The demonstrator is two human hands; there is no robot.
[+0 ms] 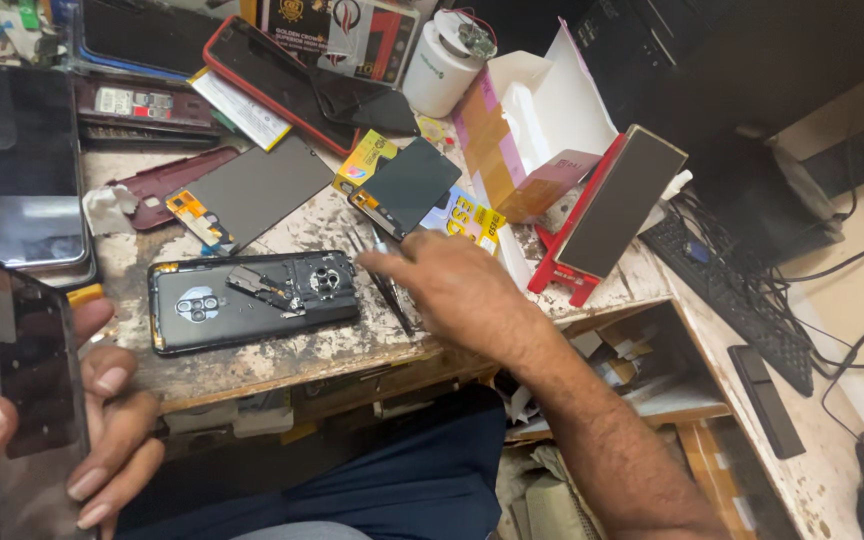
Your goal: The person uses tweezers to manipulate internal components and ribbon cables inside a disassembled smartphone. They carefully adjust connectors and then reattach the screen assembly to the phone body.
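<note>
My left hand holds a dark phone upright at the lower left, screen side toward me. My right hand reaches over the worn bench edge and grips thin metal tweezers, just right of an opened black phone back lying flat with its camera ring and inner parts exposed. The tweezers' tips lie near that phone's right end.
Loose display panels, a red-cased phone, a tablet, small boxes and a white cylinder crowd the bench. A red stand holding a panel sits at the right edge. A keyboard and cables lie lower right.
</note>
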